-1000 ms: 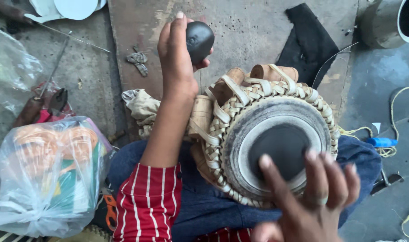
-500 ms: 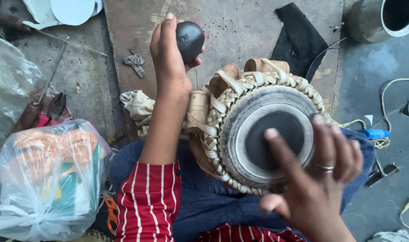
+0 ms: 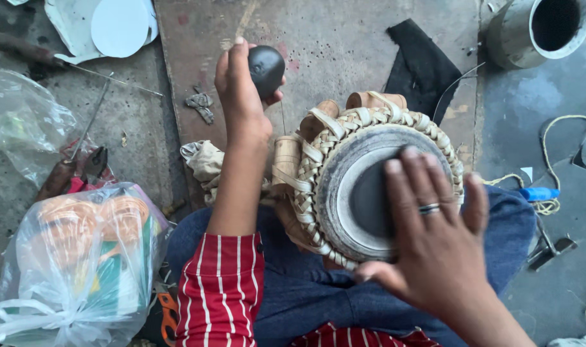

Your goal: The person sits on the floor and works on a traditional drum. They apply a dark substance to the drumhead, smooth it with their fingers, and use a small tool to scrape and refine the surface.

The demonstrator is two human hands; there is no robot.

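Observation:
A small hand drum [image 3: 344, 160] with braided leather straps and wooden pegs lies tilted on my lap, its grey head with a dark centre facing up. My right hand [image 3: 428, 238], with a ring on one finger, lies flat with fingers spread over the drum head. My left hand [image 3: 241, 90] is raised beyond the drum's left rim and grips a round black stone [image 3: 266, 67]. My red striped sleeve [image 3: 219, 289] shows below.
A clear plastic bag [image 3: 74, 263] of orange and green things sits at the lower left. Pliers [image 3: 81, 170], a thin metal rod, white paper discs [image 3: 116, 26], a black cloth [image 3: 421, 64], a metal can [image 3: 537, 29], cord and a blue piece [image 3: 537, 193] lie on the floor.
My right hand has moved up from the lower edge onto the drum head. My left hand still holds the black stone raised, nearly in the same place.

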